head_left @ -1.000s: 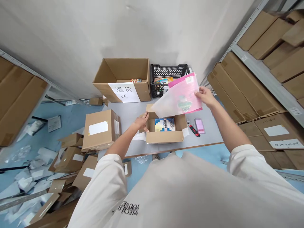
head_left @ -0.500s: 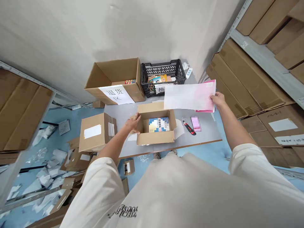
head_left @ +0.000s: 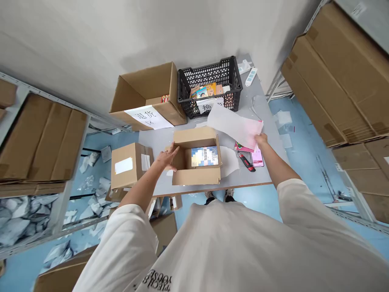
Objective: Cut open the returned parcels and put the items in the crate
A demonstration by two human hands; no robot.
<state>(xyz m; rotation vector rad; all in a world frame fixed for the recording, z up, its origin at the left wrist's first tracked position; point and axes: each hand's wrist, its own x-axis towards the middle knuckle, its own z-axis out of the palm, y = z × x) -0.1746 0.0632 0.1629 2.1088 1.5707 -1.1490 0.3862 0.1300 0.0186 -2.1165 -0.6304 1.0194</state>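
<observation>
Sheet (head_left: 226,121) (limp, translucent) clasped in right grip (head_left: 261,140); left grip (head_left: 166,159) splayed on cardboard box (head_left: 196,177).

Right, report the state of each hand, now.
Left hand: open, spread at the left end of the open carton.
Right hand: closed, holding the white sheet by its right end.

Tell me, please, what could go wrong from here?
The right grip, holding a floppy white sheet, is close to the utility knife and might brush it. The open carton, touched by the left grip, sits near the front edge of the table and could slip off if bumped.
</observation>
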